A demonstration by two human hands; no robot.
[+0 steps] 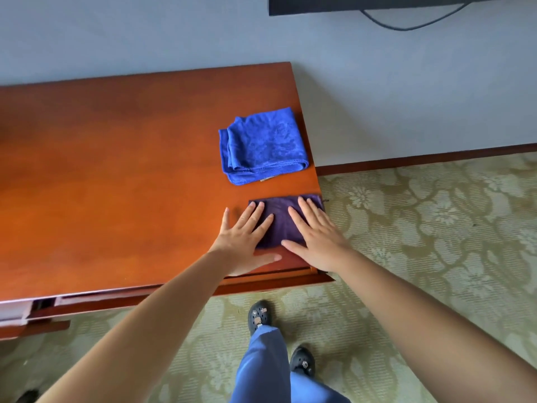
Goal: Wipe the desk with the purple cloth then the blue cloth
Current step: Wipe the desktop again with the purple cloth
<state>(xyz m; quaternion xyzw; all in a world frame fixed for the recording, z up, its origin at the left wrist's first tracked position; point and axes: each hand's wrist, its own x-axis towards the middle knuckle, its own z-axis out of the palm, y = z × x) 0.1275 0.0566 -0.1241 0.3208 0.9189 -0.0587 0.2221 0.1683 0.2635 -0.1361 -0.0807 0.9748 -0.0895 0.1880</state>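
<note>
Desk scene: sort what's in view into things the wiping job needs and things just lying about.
For the job:
purple cloth, under both flat hands: left hand, right hand
blue cloth, folded, untouched
desk

Just about:
black cable on the wall
patterned carpet

Lying on one glossy reddish-brown wooden desk: two folded cloths, namely one bright blue terry cloth and one flat dark purple cloth. Pressing flat on the purple one: two bare hands, one left hand and one right hand. Standing on one pale green floral carpet: two black perforated clogs.
</note>
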